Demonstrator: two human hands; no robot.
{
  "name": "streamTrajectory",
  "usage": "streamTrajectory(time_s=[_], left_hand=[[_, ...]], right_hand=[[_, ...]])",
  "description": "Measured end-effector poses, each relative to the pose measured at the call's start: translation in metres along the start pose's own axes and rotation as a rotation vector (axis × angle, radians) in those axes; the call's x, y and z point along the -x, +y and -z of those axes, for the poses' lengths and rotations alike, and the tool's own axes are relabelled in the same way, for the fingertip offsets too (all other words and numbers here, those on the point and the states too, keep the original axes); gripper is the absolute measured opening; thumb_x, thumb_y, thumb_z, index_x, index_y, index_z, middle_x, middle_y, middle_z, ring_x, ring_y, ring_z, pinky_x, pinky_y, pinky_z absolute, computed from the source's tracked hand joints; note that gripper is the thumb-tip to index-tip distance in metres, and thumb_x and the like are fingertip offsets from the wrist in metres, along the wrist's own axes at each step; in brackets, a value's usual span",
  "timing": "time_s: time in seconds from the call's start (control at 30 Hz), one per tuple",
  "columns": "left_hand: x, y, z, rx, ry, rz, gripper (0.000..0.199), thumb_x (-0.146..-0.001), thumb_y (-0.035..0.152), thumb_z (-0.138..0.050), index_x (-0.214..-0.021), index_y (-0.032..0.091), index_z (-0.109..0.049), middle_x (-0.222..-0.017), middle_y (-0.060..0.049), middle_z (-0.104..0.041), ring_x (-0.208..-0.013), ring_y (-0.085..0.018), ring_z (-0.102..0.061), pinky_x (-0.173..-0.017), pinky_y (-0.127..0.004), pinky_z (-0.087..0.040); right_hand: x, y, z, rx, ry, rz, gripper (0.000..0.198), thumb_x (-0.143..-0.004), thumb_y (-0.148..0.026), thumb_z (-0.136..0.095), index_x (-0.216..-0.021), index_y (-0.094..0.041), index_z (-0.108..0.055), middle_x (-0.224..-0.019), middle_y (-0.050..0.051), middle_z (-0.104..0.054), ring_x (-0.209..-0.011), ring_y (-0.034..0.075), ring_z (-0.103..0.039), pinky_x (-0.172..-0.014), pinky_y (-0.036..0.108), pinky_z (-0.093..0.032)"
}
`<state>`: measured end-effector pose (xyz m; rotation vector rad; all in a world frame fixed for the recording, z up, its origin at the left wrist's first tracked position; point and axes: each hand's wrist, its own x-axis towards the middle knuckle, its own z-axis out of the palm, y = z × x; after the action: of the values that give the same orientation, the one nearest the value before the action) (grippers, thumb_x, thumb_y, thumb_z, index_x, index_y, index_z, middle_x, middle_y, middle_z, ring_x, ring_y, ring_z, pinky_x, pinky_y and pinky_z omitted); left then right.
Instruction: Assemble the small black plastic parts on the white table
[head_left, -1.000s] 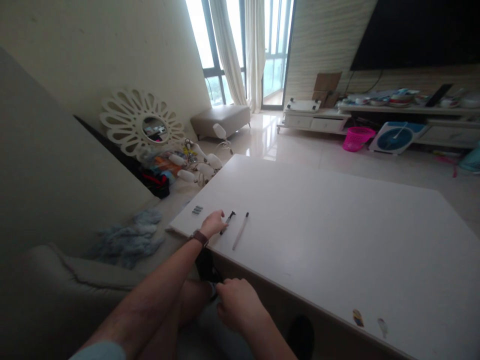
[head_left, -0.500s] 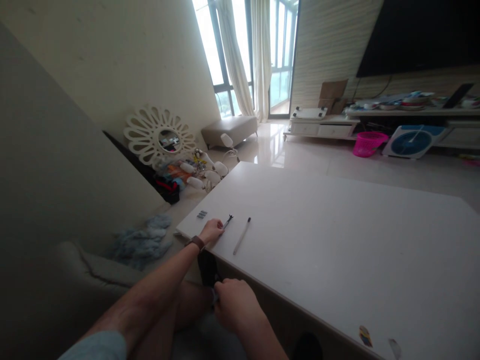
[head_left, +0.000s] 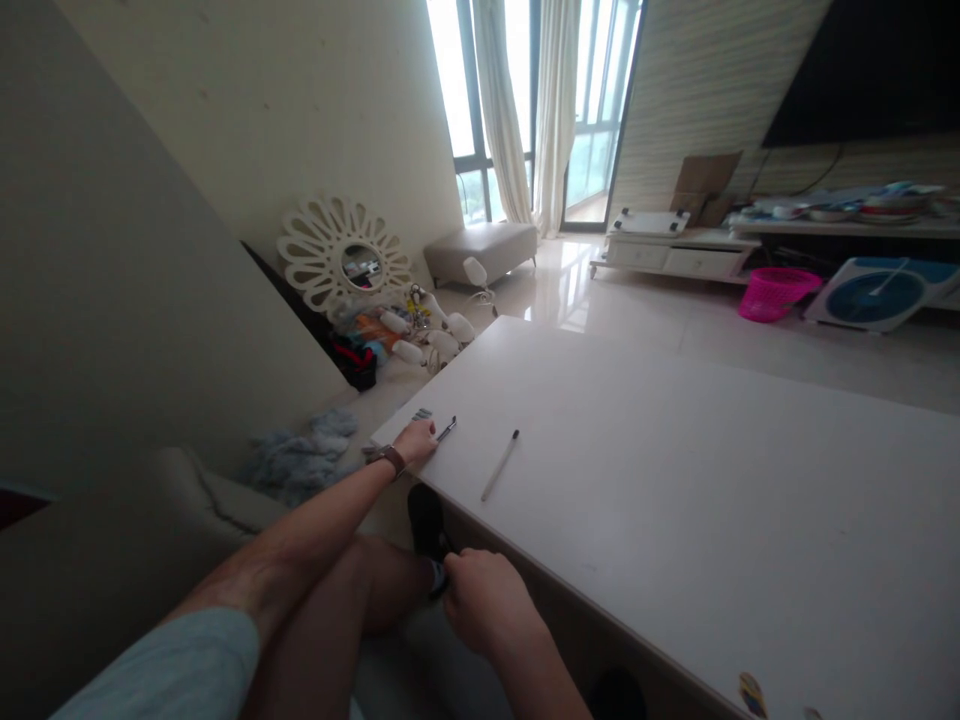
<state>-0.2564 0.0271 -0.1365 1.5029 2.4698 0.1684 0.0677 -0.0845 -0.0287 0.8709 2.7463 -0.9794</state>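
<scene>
Your left hand (head_left: pixel 417 440) pinches the near end of a thin dark stick (head_left: pixel 448 429), left of the pale pen (head_left: pixel 499 467) on the tabletop (head_left: pixel 675 500). Small grey bits (head_left: pixel 422 413) lie farther left of the pen. Your right hand (head_left: pixel 487 598) is curled, nearer you than the pen; you can't tell if it holds anything.

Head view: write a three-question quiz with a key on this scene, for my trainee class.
1. True or false: the pale stick lies on the white table, its dark end farther from the person.
2. Which hand holds the slim dark tool? a) right b) left
3. Fill in: the basket beside the fan is ____ in colour.

Key: 1. True. 2. b, the left hand. 3. Pink.
</scene>
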Motion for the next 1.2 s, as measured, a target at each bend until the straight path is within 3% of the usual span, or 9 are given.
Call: streamTrajectory(time_s=[0.23,0.37,0.5,0.57,0.67,0.73,0.87,1.07,1.2], left_hand=[[-0.008,-0.013,0.031,-0.012,0.06,0.046,0.021,-0.076,0.02,-0.064,-0.096,0.014,-0.068,-0.095,-0.009,-0.071,-0.089,-0.021,-0.064,-0.078,-0.026,-0.046],[-0.004,0.004,0.042,0.018,0.069,0.005,0.024,-0.077,0.015,-0.062,-0.1,0.011,-0.067,-0.094,-0.011,-0.07,-0.088,-0.021,-0.064,-0.076,-0.027,-0.045],[0.022,0.061,0.023,0.094,-0.044,-0.201,0.014,-0.082,0.026,-0.065,-0.093,0.018,-0.068,-0.09,-0.005,-0.071,-0.083,-0.017,-0.065,-0.071,-0.024,-0.044],[0.038,0.093,0.005,0.12,-0.116,-0.278,0.024,-0.081,0.039,-0.071,-0.095,0.02,-0.068,-0.086,-0.004,-0.071,-0.079,-0.018,-0.065,-0.069,-0.026,-0.044],[0.055,0.125,-0.022,0.129,-0.209,-0.303,0.04,-0.077,0.047,-0.075,-0.104,0.019,-0.066,-0.089,-0.008,-0.071,-0.078,-0.022,-0.066,-0.066,-0.028,-0.043],[0.06,0.132,-0.033,0.12,-0.232,-0.295,0.037,-0.078,0.04,-0.075,-0.105,0.018,-0.064,-0.092,-0.011,-0.071,-0.082,-0.024,-0.067,-0.068,-0.029,-0.043],[0.06,0.117,-0.037,0.09,-0.238,-0.266,0.023,-0.079,0.026,-0.07,-0.099,0.018,-0.064,-0.093,-0.011,-0.07,-0.086,-0.024,-0.067,-0.072,-0.029,-0.044],[0.047,0.073,-0.015,0.016,-0.151,-0.194,0.014,-0.083,0.023,-0.065,-0.097,0.019,-0.064,-0.095,-0.012,-0.069,-0.091,-0.025,-0.066,-0.076,-0.03,-0.044],[0.034,0.051,0.001,-0.004,-0.095,-0.139,0.021,-0.08,0.028,-0.071,-0.097,0.019,-0.064,-0.093,-0.011,-0.07,-0.089,-0.024,-0.066,-0.076,-0.029,-0.045]], right_hand=[[-0.004,0.001,-0.005,0.005,0.0,-0.007,0.026,-0.081,-0.014,-0.051,-0.097,-0.017,-0.071,-0.101,0.014,-0.074,-0.096,0.032,-0.072,-0.082,0.042,-0.054],[-0.005,0.004,-0.007,-0.002,-0.022,-0.028,0.025,-0.081,-0.015,-0.053,-0.099,-0.017,-0.071,-0.103,0.014,-0.074,-0.098,0.032,-0.071,-0.083,0.042,-0.054],[-0.011,0.006,-0.008,0.001,-0.041,-0.042,0.026,-0.081,-0.016,-0.055,-0.1,-0.017,-0.072,-0.102,0.015,-0.074,-0.097,0.033,-0.072,-0.083,0.043,-0.054],[-0.013,0.005,-0.008,0.015,-0.05,-0.05,0.026,-0.081,-0.016,-0.055,-0.1,-0.016,-0.072,-0.102,0.015,-0.074,-0.097,0.034,-0.072,-0.083,0.044,-0.055],[-0.015,0.004,-0.009,0.023,-0.067,-0.057,0.027,-0.08,-0.015,-0.057,-0.101,-0.015,-0.073,-0.104,0.016,-0.074,-0.098,0.034,-0.072,-0.085,0.045,-0.055],[-0.015,0.003,-0.009,0.017,-0.072,-0.058,0.026,-0.081,-0.014,-0.056,-0.101,-0.014,-0.073,-0.104,0.016,-0.074,-0.098,0.034,-0.072,-0.085,0.045,-0.055],[-0.013,0.004,-0.012,0.013,-0.07,-0.06,0.025,-0.08,-0.015,-0.059,-0.1,-0.015,-0.073,-0.103,0.015,-0.075,-0.098,0.034,-0.072,-0.085,0.045,-0.055],[-0.012,0.006,-0.01,0.021,-0.036,-0.058,0.027,-0.079,-0.014,-0.057,-0.101,-0.016,-0.073,-0.102,0.015,-0.074,-0.096,0.034,-0.072,-0.083,0.044,-0.055],[-0.013,0.004,-0.008,0.008,-0.037,-0.048,0.028,-0.078,-0.013,-0.056,-0.1,-0.017,-0.073,-0.102,0.015,-0.075,-0.096,0.033,-0.072,-0.083,0.043,-0.055]])
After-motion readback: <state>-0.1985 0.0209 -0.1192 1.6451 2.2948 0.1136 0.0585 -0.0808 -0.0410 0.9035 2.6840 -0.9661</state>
